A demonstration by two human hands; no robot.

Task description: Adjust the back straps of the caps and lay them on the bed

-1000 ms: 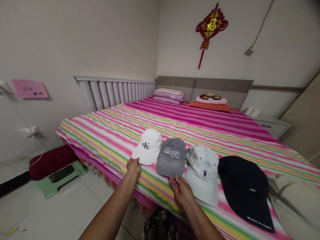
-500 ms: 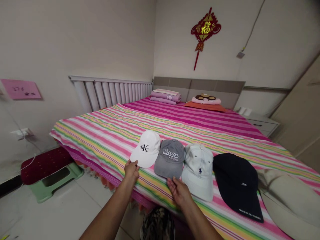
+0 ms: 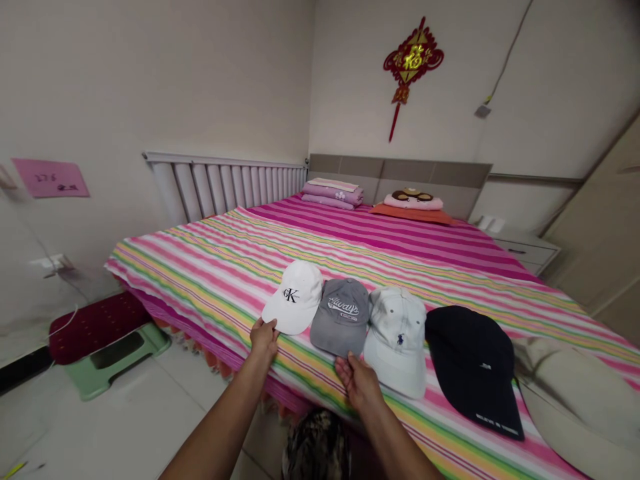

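A row of caps lies along the near side of the bed. My left hand (image 3: 264, 339) pinches the brim of the white cap (image 3: 299, 297) with the "CK" lettering, thumb on top. Beside it is the grey cap (image 3: 343, 313) with white script; my right hand (image 3: 359, 381) has its thumb and curled fingers on that brim's front edge. Just right of this hand sits a pale cap (image 3: 397, 340) with a small dark blue emblem. Farther right are a black cap (image 3: 475, 367) and a beige wide-brimmed hat (image 3: 575, 400), cut off by the frame edge.
The bed (image 3: 215, 267) has a striped cover. Folded purple bedding (image 3: 333, 195) and an orange pillow (image 3: 410, 213) lie near the headboard (image 3: 425, 173). A radiator (image 3: 225, 183) lines the left wall. On the floor stands a green stool (image 3: 120, 357) with a dark red top.
The view has shifted slightly, moving the stool and wall note a little rightward. Both hands stay at the same brims, and the caps keep their arrangement.
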